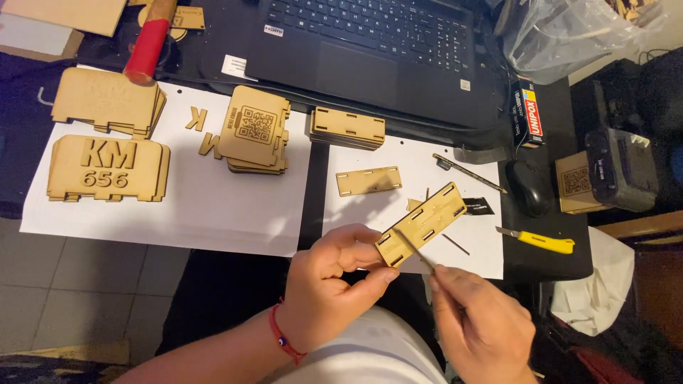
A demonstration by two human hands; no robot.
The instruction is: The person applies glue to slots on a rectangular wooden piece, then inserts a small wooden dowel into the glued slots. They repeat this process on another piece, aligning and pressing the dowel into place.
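My left hand [333,284] grips one end of a narrow slotted wooden strip [427,217], holding it tilted above the white paper sheet [370,213]. My right hand [477,320] pinches a thin metal tool [416,250] whose tip rests against the strip's underside near the left-hand end. A red cord bracelet circles my left wrist. A similar flat wooden strip [368,180] lies on the paper just beyond.
Stacks of laser-cut wooden plates [107,169], [255,129], [347,128] lie on white sheets. A black laptop [370,50] sits behind. A yellow utility knife [539,242], black mouse [530,186], small box [528,114], red-handled tool [148,44] and plastic bag [569,32] surround them.
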